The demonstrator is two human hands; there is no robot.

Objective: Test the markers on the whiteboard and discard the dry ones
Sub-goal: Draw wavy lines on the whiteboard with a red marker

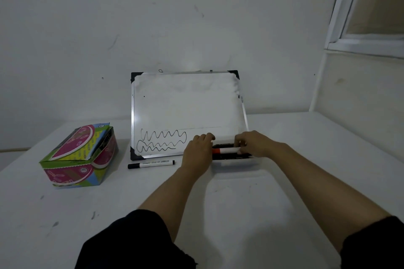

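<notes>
At the whiteboard's (188, 105) lower right edge, both hands (197, 150) (251, 145) close fingers on a red marker (225, 150); bare table (240, 192) lies in front.

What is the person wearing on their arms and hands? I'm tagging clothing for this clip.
Both arms have black sleeves pushed up above the elbow, leaving the forearms bare. The left hand and right hand are bare: no gloves, and no rings, watch or bracelets can be seen on the fingers or wrists.
</notes>
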